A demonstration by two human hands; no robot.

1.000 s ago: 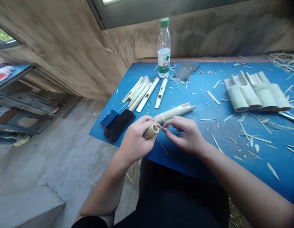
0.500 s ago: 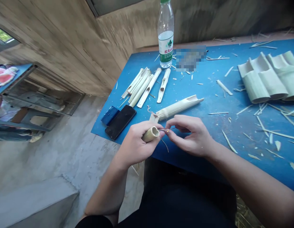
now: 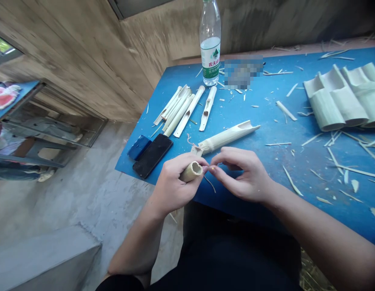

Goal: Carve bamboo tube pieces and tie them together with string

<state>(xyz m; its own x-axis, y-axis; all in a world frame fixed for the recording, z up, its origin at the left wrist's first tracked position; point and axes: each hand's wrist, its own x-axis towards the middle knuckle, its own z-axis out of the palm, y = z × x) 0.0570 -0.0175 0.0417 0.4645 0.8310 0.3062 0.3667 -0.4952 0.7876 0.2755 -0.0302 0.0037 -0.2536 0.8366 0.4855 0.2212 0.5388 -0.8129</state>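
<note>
My left hand (image 3: 172, 184) is closed around a slim bamboo tube (image 3: 191, 172), whose open end faces up toward me. A thin brown string (image 3: 211, 184) dangles below the fingertips of that hand. My right hand (image 3: 243, 171) is closed in a pinch on the string, its thumb and forefinger almost touching the left fingertips. Just beyond both hands lies a longer bamboo piece (image 3: 228, 137), cut open at its far end, with a twist of cord (image 3: 190, 140) at its near end. The tube's lower part is hidden by my left hand.
Several split bamboo pieces (image 3: 184, 107) lie beyond a black phone (image 3: 153, 155) and a blue box (image 3: 139, 147). A water bottle (image 3: 211, 56) stands at the back. Joined bamboo tubes (image 3: 333, 103) and shavings (image 3: 292, 180) are to the right. At far left, another person's leg (image 3: 17, 172) shows.
My right fingertips have come slightly closer to my left ones, so the stretch of string between them is now barely visible. The bamboo tube stays in my left hand.
</note>
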